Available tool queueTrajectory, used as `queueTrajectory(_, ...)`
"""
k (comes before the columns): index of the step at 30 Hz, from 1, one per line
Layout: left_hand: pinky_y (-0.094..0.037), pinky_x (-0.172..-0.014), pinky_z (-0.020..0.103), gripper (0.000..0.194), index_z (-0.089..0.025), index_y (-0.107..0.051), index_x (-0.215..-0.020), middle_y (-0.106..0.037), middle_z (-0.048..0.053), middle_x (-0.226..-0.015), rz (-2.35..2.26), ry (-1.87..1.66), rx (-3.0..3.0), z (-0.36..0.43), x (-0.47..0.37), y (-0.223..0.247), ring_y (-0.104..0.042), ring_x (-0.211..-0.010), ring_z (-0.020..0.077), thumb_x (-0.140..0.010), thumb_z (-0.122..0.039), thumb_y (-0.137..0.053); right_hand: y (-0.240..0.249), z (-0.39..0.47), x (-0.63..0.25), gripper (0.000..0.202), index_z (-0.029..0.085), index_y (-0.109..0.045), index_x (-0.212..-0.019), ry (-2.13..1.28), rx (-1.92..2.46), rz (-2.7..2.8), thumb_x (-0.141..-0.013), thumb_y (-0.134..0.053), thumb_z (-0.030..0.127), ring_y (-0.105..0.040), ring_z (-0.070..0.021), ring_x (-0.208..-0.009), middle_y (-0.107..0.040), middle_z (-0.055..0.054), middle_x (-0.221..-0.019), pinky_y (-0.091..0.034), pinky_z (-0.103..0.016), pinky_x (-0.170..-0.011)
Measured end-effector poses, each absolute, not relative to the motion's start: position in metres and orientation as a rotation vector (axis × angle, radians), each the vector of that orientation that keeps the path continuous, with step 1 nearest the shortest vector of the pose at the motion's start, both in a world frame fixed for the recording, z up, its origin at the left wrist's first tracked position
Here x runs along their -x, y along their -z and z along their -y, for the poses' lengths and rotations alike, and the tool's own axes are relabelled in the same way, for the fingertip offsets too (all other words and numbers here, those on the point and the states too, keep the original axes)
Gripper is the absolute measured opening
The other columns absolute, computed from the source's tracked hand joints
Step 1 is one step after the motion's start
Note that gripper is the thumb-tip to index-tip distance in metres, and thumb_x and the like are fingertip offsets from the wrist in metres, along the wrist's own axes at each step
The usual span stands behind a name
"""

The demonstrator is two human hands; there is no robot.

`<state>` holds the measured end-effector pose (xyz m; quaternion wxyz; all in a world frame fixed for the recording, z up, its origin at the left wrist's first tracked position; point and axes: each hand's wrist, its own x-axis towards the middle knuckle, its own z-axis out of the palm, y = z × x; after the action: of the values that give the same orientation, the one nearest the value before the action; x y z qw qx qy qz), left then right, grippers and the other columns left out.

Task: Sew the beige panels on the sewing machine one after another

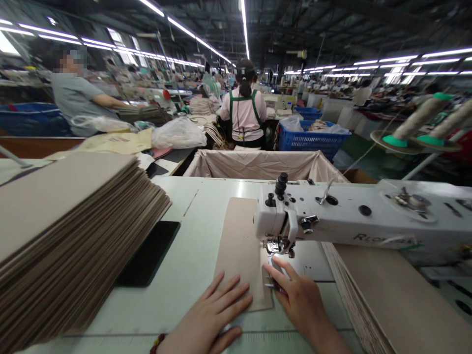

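Note:
A flat beige panel [236,241] lies on the pale green table, its right edge beside the presser foot [273,246] of a white sewing machine [332,216]. My left hand [216,312] rests flat on the panel's near end, fingers spread. My right hand [300,297] is at the panel's right edge, just in front of the presser foot, with index and middle fingertips reaching toward it. Small metal thread snips [271,285] poke out from under its fingers; most of the tool is hidden by the hand.
A tall stack of beige panels [73,216] stands at left, beside a dark phone-like slab [151,253]. More panels [398,295] lie under the machine arm at right. Beyond the table are a cloth-lined bin [254,164], thread cones [420,118], a blue basket [313,140] and co-workers.

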<state>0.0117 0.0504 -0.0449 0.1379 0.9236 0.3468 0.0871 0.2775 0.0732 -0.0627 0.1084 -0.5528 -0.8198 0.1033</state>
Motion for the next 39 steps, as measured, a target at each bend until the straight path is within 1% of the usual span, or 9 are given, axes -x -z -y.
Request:
queueTrajectory(4, -0.021, -0.117, 0.052, 0.055, -0.032, -0.028, -0.149, -0.036, 0.001, -0.151, -1.017, -0.237, -2.647, -0.058, -0.015, 0.046, -0.031, -0.140, 0.0256, -0.099, -0.033, -0.050, 0.064, -0.073, -0.278, 0.066, 0.039, -0.045, -0.138, -0.295, 1.620, 2.413, -0.080, -0.054, 0.008, -0.067, -0.0191, -0.093, -0.047, 0.001, -0.144, -0.055, -0.032, -0.077)
queueTrajectory(10, -0.024, -0.117, 0.049, 0.056, -0.031, -0.024, -0.151, -0.032, 0.000, -0.153, -1.043, -0.216, -2.654, -0.075, -0.022, 0.052, -0.030, -0.140, 0.0242, -0.100, -0.034, -0.048, 0.066, -0.073, -0.278, 0.068, 0.038, -0.044, -0.138, -0.315, 1.628, 2.401, -0.080, -0.053, 0.005, -0.065, -0.0195, -0.098, -0.045, 0.002, -0.145, -0.054, -0.033, -0.082)
queueTrajectory(17, -0.025, -0.117, 0.047, 0.052, -0.032, -0.030, -0.148, -0.034, -0.002, -0.152, -1.100, -0.241, -2.671, -0.097, -0.027, 0.055, -0.030, -0.141, 0.0227, -0.100, -0.036, -0.048, 0.070, -0.074, -0.278, 0.067, 0.038, -0.043, -0.138, -0.320, 1.617, 2.399, -0.080, -0.051, 0.005, -0.065, -0.0191, -0.097, -0.046, 0.002, -0.145, -0.053, -0.033, -0.081)
queueTrajectory(22, -0.024, -0.117, 0.047, 0.051, -0.032, -0.031, -0.148, -0.033, -0.001, -0.153, -1.131, -0.256, -2.659, -0.114, -0.028, 0.057, -0.029, -0.141, 0.0228, -0.100, -0.036, -0.047, 0.078, -0.074, -0.280, 0.066, 0.038, -0.042, -0.139, -0.300, 1.604, 2.376, -0.082, -0.049, 0.005, -0.064, -0.0190, -0.100, -0.046, 0.002, -0.145, -0.053, -0.033, -0.081)
queueTrajectory(28, -0.023, -0.116, 0.047, 0.052, -0.031, -0.031, -0.148, -0.034, 0.002, -0.152, -1.148, -0.331, -2.645, -0.131, -0.030, 0.064, -0.031, -0.140, 0.0251, -0.099, -0.038, -0.048, 0.073, -0.074, -0.280, 0.067, 0.037, -0.042, -0.139, -0.321, 1.586, 2.385, -0.082, -0.049, 0.004, -0.065, -0.0190, -0.099, -0.047, 0.003, -0.144, -0.054, -0.033, -0.080)
queueTrajectory(33, -0.019, -0.117, 0.049, 0.054, -0.031, -0.026, -0.150, -0.029, 0.001, -0.154, -1.195, -0.345, -2.633, -0.137, -0.032, 0.068, -0.025, -0.142, 0.0247, -0.100, -0.038, -0.045, 0.072, -0.075, -0.279, 0.067, 0.036, -0.044, -0.138, -0.310, 1.569, 2.372, -0.080, -0.051, 0.004, -0.066, -0.0186, -0.098, -0.049, 0.003, -0.142, -0.055, -0.032, -0.080)
queueTrajectory(39, -0.017, -0.118, 0.049, 0.055, -0.031, -0.023, -0.151, -0.027, 0.000, -0.155, -1.217, -0.347, -2.632, -0.136, -0.033, 0.068, -0.022, -0.143, 0.0243, -0.101, -0.040, -0.044, 0.075, -0.075, -0.280, 0.068, 0.037, -0.043, -0.138, -0.318, 1.591, 2.371, -0.079, -0.051, 0.003, -0.066, -0.0202, -0.099, -0.047, 0.003, -0.144, -0.055, -0.035, -0.080)
